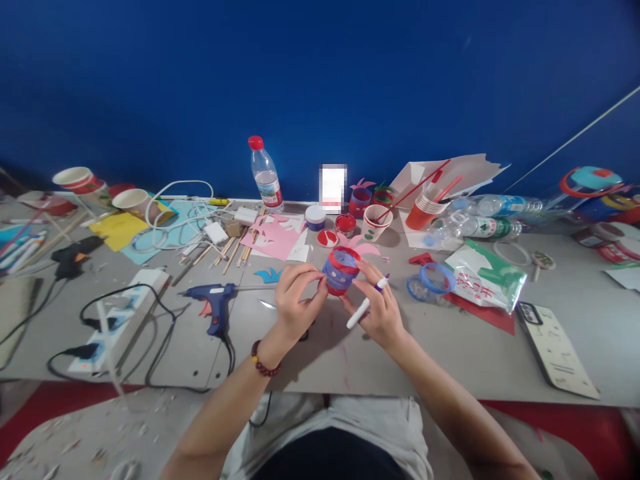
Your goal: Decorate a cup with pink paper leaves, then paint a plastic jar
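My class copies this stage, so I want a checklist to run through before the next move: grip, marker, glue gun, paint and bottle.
1. Purple-and-red cup in the grip of left hand and right hand: ok.
2. White marker held in the right hand: ok.
3. Marker capped: cannot tell; its purple end is too small to read.
4. Blue glue gun lying on the table, out of both hands: ok.
5. Red paint jar covered: not ok; it stands open.
6. Plastic bottle upright, red cap on: ok.
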Tool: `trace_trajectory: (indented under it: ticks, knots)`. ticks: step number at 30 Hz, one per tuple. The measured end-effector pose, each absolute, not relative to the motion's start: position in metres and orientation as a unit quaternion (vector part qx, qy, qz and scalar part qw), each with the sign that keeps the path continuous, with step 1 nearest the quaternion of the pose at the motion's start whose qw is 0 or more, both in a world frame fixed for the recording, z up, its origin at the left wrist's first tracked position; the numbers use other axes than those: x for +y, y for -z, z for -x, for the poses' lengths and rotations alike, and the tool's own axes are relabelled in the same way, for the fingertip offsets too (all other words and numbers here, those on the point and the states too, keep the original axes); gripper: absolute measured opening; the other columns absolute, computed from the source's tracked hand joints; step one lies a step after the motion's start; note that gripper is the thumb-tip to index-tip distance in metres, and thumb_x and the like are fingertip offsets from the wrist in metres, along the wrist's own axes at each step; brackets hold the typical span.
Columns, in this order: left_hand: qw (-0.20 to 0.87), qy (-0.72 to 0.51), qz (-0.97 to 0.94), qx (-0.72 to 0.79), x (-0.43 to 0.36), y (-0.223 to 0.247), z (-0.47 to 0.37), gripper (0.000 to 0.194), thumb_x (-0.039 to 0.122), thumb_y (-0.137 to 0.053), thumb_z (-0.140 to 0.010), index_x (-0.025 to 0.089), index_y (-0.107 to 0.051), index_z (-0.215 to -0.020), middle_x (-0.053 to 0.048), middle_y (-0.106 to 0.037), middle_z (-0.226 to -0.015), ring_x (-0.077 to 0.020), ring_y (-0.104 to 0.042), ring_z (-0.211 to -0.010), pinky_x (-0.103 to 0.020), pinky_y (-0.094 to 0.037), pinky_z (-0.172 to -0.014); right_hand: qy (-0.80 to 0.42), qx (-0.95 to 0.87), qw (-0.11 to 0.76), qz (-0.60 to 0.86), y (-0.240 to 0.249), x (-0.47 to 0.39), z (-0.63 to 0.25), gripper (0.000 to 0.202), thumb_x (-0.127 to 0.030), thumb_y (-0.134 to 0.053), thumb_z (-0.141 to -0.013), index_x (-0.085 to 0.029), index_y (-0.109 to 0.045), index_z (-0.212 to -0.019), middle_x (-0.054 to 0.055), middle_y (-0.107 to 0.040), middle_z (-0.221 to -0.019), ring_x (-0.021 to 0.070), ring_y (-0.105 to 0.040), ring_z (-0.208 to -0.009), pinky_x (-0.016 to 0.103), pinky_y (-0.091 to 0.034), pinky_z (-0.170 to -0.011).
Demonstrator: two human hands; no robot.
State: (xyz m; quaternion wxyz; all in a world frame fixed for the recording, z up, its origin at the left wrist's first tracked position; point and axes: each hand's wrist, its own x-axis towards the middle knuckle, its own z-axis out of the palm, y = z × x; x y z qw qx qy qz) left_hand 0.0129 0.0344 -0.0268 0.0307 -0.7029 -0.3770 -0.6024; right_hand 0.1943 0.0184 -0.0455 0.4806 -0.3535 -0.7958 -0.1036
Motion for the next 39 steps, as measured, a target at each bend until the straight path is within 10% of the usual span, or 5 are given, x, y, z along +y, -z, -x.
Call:
trace_trajectory:
  ticks: [39]
  knots:
    - [0.125,0.55,0.723,-0.399,0.0382,0.0322,-0.0144,0.003,0.018,-0.066,-0.086,0.02,-0.064,-0.086,-0.004,-0.069,-0.081,-0.0156,-0.066,-0.073,-0.03,-0.054,-0.067,0.137,-0.804,0.456,0.356,0.0463,0.0156,-0.1934,0.045,-0.008,-0.066,-0.086,-0.019,-0.049,-0.125,0.019,-0.06,-0.134,0.0312,-0.056,-0.13,0.049,-0.059,-0.096]
